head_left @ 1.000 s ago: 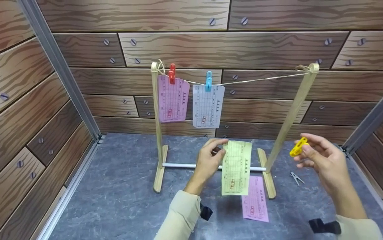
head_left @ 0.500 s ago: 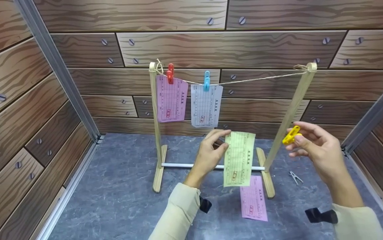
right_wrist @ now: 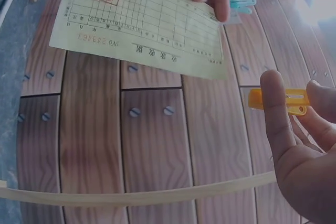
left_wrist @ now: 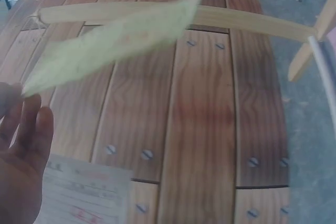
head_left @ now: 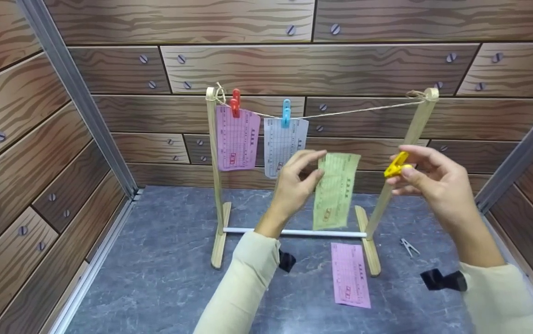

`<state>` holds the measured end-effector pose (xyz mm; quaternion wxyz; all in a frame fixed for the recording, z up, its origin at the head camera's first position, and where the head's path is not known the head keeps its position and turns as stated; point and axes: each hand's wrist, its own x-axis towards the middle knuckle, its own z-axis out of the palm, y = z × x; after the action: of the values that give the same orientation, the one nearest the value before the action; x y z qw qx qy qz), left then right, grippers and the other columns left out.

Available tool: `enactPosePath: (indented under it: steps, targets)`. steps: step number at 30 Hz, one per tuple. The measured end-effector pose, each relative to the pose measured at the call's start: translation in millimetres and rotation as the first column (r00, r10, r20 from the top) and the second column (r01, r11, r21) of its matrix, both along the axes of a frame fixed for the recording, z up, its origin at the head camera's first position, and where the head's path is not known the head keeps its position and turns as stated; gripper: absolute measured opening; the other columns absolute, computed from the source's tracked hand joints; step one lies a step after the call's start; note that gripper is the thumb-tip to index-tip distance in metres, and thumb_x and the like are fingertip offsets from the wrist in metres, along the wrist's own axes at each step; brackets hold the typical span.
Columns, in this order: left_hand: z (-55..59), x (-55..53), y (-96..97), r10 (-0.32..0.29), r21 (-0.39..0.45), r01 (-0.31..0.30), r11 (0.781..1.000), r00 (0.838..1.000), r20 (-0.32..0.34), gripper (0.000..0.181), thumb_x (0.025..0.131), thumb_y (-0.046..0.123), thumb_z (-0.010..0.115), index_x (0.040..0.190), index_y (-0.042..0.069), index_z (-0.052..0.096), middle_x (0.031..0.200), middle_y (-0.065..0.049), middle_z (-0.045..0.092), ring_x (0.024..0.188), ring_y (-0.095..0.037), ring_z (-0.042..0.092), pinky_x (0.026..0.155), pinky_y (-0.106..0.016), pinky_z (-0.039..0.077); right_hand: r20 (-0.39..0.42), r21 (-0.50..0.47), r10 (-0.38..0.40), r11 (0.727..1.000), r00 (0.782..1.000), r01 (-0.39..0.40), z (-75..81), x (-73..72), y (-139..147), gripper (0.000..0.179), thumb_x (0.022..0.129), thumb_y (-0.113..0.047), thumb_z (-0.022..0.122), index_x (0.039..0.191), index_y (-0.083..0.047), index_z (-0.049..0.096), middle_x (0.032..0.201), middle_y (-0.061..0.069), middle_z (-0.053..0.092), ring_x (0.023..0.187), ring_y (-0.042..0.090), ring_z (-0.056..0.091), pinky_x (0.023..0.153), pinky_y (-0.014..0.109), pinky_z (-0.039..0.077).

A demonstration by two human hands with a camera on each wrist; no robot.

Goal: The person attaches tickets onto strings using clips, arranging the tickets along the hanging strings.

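**Green receipt slip (head_left: 337,191) and yellow clothespin (head_left: 395,165) held up, one per hand**

The left hand (head_left: 295,183) pinches the slip's upper left edge between thumb and fingertips, below the string (head_left: 359,109); its print includes "No", a serial number and a red boxed stamp. The right hand (head_left: 443,181) grips the clothespin between thumb and fingers.

Four slips show: this one, a pink (head_left: 239,144) and a white one (head_left: 278,137) hanging, another pink (head_left: 350,274) lying on the tabletop (head_left: 164,287). Four clothespins: yellow, red (head_left: 235,104), blue (head_left: 286,113), grey (head_left: 409,248).

The head view is evenly lit and fairly crisp. The left wrist view looks hazy, blurring the pale-green rectangular paper slip (left_wrist: 113,43). White glare bleaches the right wrist view's upper right corner.
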<state>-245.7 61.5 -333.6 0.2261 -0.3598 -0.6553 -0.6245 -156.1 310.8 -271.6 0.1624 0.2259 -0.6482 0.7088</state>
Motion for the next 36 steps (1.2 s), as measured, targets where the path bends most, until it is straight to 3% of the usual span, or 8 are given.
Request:
enactPosePath:
  steps: [6, 13, 19, 25, 31, 36]
  targets:
    - [26.7, -5.9, 6.8, 0.092, 0.108, -0.084, 0.991, 0.993, -0.077, 0.018, 0.090, -0.009, 0.067, 0.107, -0.007, 0.073, 0.103, -0.016, 0.069, 0.093, -0.021, 0.065, 0.083, -0.030, 0.055, 0.031, 0.016, -0.022, 1.000, 0.999, 0.022, 14.0, -1.8, -9, 0.035, 0.095, 0.013, 0.058, 0.130, 0.010, 0.058, 0.101, 0.027, 0.064, 0.076, 0.028, 0.072, 0.063, 0.038, 0.059]
    - [48.0, -10.4, 16.5, 0.176, 0.147, -0.175, 0.973, 0.984, 0.009, 0.025, 0.088, -0.010, 0.062, 0.111, -0.003, 0.072, 0.096, -0.010, 0.069, 0.082, -0.007, 0.061, 0.074, -0.025, 0.054, 0.013, 0.055, -0.041, 0.998, 0.999, 0.040, 22.6, -4.5, -15, 0.034, 0.095, 0.012, 0.059, 0.130, 0.009, 0.059, 0.101, 0.029, 0.064, 0.075, 0.029, 0.072, 0.063, 0.037, 0.059]
    - [55.8, -12.0, 20.6, 0.257, 0.126, -0.262, 0.957, 0.965, 0.055, 0.012, 0.090, -0.004, 0.065, 0.097, -0.001, 0.074, 0.091, -0.005, 0.072, 0.076, -0.002, 0.059, 0.071, -0.023, 0.052, 0.016, 0.084, -0.075, 0.994, 0.997, 0.073, 29.4, -6.2, -17, 0.034, 0.095, 0.011, 0.061, 0.129, 0.008, 0.060, 0.102, 0.031, 0.063, 0.074, 0.029, 0.072, 0.061, 0.039, 0.058]
    - [62.9, -12.5, 23.1, 0.301, 0.139, -0.314, 0.939, 0.948, 0.106, 0.007, 0.090, 0.000, 0.071, 0.096, 0.000, 0.074, 0.086, -0.004, 0.072, 0.072, -0.003, 0.059, 0.069, -0.022, 0.052, -0.005, 0.108, -0.089, 0.990, 0.996, 0.090, 40.9, -7.9, -18, 0.034, 0.095, 0.010, 0.061, 0.128, 0.007, 0.061, 0.101, 0.028, 0.064, 0.075, 0.029, 0.072, 0.062, 0.038, 0.058]
    - [69.4, -16.1, 27.9, 0.360, 0.123, -0.380, 0.917, 0.920, 0.154, 0.004, 0.090, 0.001, 0.073, 0.093, 0.003, 0.072, 0.078, 0.000, 0.068, 0.067, -0.004, 0.055, 0.063, -0.022, 0.047, -0.031, 0.118, -0.085, 0.989, 0.996, 0.088, 56.3, -12.7, -22, 0.034, 0.094, 0.010, 0.062, 0.128, 0.006, 0.062, 0.101, 0.029, 0.064, 0.075, 0.028, 0.072, 0.063, 0.039, 0.058]
    - [72.7, -20.5, 32.8, 0.414, 0.066, -0.431, 0.900, 0.893, 0.179, 0.017, 0.091, 0.003, 0.072, 0.107, 0.005, 0.072, 0.080, -0.001, 0.070, 0.063, -0.006, 0.055, 0.063, -0.024, 0.044, -0.046, 0.131, -0.086, 0.987, 0.995, 0.092, 66.2, -19.5, -26, 0.032, 0.094, 0.010, 0.062, 0.125, 0.005, 0.064, 0.102, 0.024, 0.064, 0.075, 0.027, 0.072, 0.064, 0.037, 0.058]
